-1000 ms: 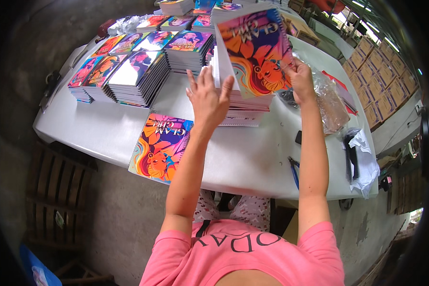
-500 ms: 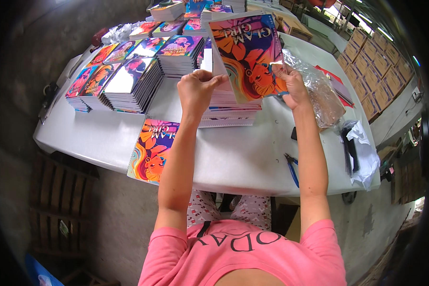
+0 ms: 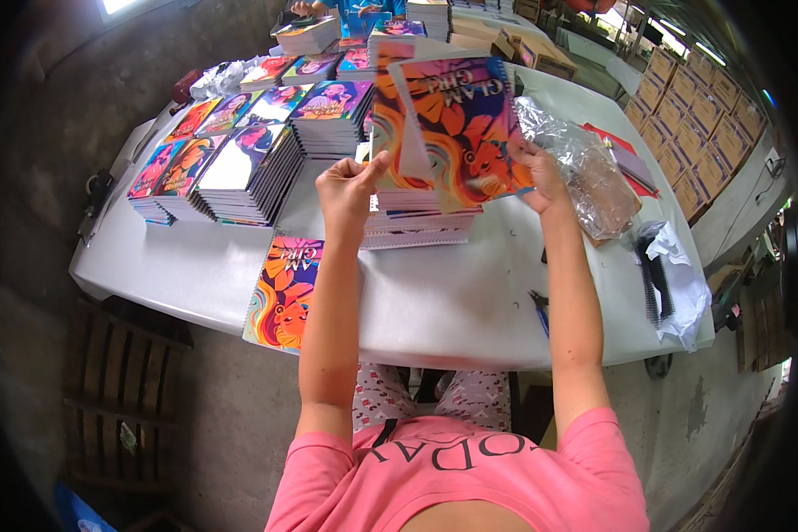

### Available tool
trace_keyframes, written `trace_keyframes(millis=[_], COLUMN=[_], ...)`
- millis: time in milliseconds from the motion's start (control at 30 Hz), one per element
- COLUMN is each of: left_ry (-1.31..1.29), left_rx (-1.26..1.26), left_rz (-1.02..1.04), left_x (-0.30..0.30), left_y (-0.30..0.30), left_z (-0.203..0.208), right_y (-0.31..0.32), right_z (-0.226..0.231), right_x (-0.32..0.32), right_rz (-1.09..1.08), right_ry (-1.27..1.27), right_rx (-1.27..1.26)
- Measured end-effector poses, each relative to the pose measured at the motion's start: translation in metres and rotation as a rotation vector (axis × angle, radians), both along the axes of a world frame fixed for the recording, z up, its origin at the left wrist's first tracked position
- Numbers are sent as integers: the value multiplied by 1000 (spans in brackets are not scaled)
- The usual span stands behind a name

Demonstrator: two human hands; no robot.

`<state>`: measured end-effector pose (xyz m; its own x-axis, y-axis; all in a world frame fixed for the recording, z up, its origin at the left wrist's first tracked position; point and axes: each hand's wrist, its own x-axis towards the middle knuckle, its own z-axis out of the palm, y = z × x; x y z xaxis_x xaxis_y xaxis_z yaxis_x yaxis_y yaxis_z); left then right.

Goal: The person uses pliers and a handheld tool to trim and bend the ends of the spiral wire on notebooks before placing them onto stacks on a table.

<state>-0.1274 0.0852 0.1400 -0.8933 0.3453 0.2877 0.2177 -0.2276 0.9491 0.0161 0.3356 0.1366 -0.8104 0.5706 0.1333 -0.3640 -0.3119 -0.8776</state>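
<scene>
My right hand [image 3: 543, 177] grips the lower right edge of a spiral notebook [image 3: 470, 124] with a colourful illustrated cover, raised above the table. Behind it and to its left shows another similar colourful cover [image 3: 388, 133], with a pale strip between the two. My left hand [image 3: 346, 191] is closed, thumb against fingers, at the lower left edge of that rear cover; whether both covers belong to one notebook I cannot tell. Below them a stack of notebooks [image 3: 417, 232] stands on the white table. One matching notebook [image 3: 282, 297] lies by the near edge, partly behind my left forearm.
Several notebook stacks [image 3: 248, 168] fill the table's left and far side. Right of my hands lie crumpled clear plastic [image 3: 585, 177], blue-handled pliers [image 3: 541, 310] and black binding coils [image 3: 654, 284] on white paper. Across the table is another person in blue [image 3: 363, 16]. Cartons [image 3: 692, 124] are piled at right.
The notebook has come slightly lower, and a second colourful cover now shows at its left. My left hand has shifted a little left and down. The person opposite shows more.
</scene>
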Motion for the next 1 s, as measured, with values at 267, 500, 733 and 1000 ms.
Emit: trace_keyframes(millis=[267,500,733,1000], left_ry=[285,721,-87,-112], left_rx=[-608,-210,50,36], left_rz=[402,70,-450,-409], left_x=[-7,81,107,127], left_y=[-7,-44,-50,-42], left_z=[-6,45,-80,-145], right_y=[9,-71,-120,-118], right_z=[45,122,45,-80], right_x=[55,132,137,159], right_rz=[-157,-74,-43,-217], right_ry=[13,-287,-538,-173], right_rx=[291,1057,1030,182])
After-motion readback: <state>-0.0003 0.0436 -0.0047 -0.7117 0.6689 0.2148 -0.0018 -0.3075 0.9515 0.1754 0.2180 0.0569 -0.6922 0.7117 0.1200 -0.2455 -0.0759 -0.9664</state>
